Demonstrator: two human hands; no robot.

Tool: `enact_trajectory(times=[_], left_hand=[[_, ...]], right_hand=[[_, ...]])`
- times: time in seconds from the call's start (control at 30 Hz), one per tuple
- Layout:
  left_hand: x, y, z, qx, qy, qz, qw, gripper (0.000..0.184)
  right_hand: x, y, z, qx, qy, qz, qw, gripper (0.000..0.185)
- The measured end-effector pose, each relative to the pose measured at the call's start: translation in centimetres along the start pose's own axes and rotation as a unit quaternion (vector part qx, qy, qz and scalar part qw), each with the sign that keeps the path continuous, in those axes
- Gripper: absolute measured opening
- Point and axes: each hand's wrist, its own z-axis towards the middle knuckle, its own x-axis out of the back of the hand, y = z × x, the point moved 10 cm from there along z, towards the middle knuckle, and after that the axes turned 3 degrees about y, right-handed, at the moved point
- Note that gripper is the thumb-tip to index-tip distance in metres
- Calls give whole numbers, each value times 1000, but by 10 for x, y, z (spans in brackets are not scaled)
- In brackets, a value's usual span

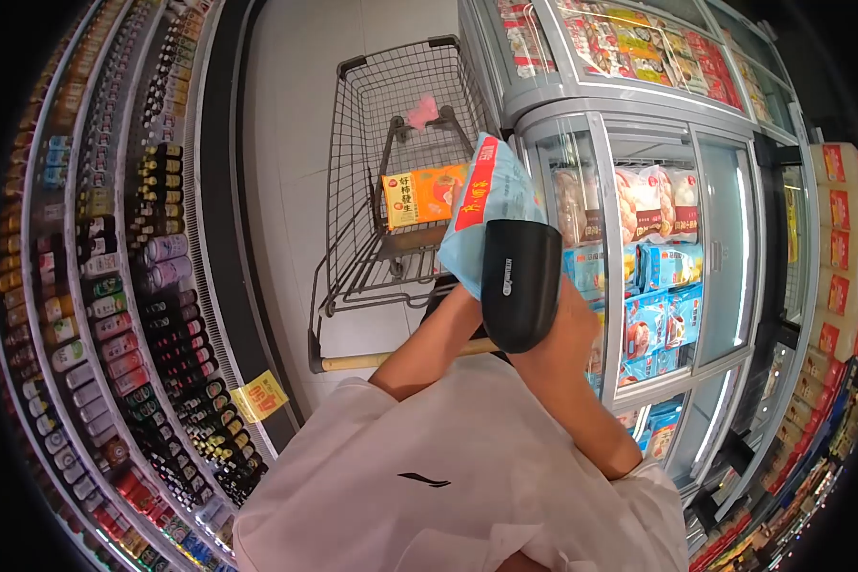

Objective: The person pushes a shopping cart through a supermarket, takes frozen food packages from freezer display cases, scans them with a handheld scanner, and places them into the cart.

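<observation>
A light blue bag with a red label (477,191) is held up over the near right side of the cart. My left hand (463,303) meets the bag's lower end, its fingers hidden behind it. A rounded black object (521,286) overlaps the bag's lower right part and covers much of my right hand (572,319), whose fingers are out of sight. Beyond the bag, a yellow and orange package (419,198) lies in the wire cart (348,153); the blue bag overlaps its right end.
The cart's wooden handle (353,363) crosses in front of my body. Glass-fronted freezers (602,267) with bagged food stand close on the right. Shelves of bottles and cans (95,286) line the left, with a yellow price tag (259,396). Something pink (422,112) is at the cart's far end.
</observation>
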Motion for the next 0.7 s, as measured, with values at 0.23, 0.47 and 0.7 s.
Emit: enact_trajectory(times=[0.23, 0.47, 0.7], left_hand=[[80, 236, -38, -168, 395, 419, 800, 62], [143, 385, 78, -110, 350, 501, 784, 55], [294, 456, 168, -23, 411, 606, 680, 59]], right_hand=[[-86, 29, 153, -189, -27, 336, 922, 41], [-290, 210, 266, -299, -124, 266, 908, 24], [-490, 394, 254, -363, -135, 164, 907, 29]])
